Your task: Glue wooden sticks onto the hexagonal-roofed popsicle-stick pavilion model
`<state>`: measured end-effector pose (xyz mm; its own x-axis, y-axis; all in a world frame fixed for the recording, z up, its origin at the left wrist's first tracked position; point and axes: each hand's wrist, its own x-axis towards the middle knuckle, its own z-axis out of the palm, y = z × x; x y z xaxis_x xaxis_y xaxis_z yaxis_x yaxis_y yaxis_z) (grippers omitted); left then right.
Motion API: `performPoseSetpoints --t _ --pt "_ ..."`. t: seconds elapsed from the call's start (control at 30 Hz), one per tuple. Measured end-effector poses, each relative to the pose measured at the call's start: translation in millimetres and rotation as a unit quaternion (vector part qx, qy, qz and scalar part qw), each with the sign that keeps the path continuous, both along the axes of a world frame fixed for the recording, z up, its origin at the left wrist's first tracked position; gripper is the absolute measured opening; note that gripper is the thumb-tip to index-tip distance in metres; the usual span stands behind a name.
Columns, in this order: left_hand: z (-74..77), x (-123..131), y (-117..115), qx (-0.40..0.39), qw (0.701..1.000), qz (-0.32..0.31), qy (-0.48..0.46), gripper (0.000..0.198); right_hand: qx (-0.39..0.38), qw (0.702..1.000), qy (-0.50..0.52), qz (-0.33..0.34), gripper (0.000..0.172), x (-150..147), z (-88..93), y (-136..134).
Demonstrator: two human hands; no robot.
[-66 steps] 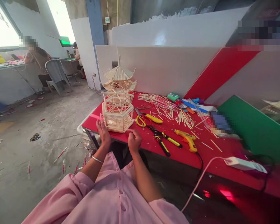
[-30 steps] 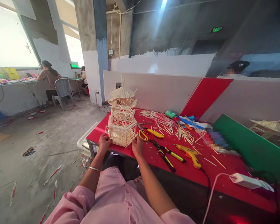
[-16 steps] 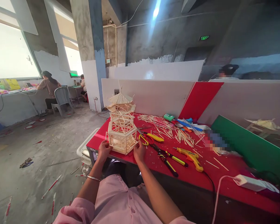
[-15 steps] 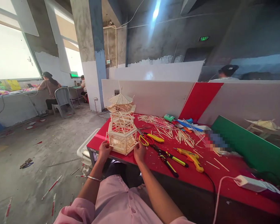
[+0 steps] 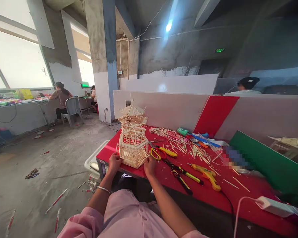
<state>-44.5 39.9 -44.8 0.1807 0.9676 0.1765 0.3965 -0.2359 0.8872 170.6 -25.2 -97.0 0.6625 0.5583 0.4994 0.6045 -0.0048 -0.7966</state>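
Observation:
A model pagoda [image 5: 133, 145] built of thin wooden sticks stands upright at the front left corner of the red table [image 5: 161, 172]. It has a hexagonal base, open stick-work tiers and a pointed roof. My left hand [image 5: 115, 162] grips the base at its left corner, fingers closed. At the right corner my right hand [image 5: 149, 165] has its fingers closed on the base too; the fingertips are partly hidden. Just right of that hand lie red-and-yellow scissors [image 5: 157, 153] and a yellow utility knife [image 5: 168, 151].
Cutters with black-and-yellow handles [image 5: 182, 177] and a yellow glue gun [image 5: 206, 175] lie to the right. Loose sticks [image 5: 173, 137] are heaped behind. A white power strip [image 5: 274, 206] sits at the right, a green board [image 5: 265, 158] beyond it. A low partition [image 5: 169, 109] borders the back.
The whole view has shifted, so everything appears slightly lower and further right. Both hands keep their hold on the pagoda, which looks unmoved on the table.

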Motion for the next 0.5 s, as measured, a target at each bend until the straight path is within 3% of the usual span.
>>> performPoseSetpoints --t 0.27,0.5 --pt "-8.6 2.5 -0.1 -0.004 1.000 0.006 -0.008 0.037 -0.011 1.000 0.011 0.001 0.035 -0.3 -1.9 1.3" --pt "-8.8 1.7 -2.1 -0.007 0.999 0.005 -0.033 0.036 -0.026 0.999 0.045 0.005 0.036 -3.1 7.5 -3.4"
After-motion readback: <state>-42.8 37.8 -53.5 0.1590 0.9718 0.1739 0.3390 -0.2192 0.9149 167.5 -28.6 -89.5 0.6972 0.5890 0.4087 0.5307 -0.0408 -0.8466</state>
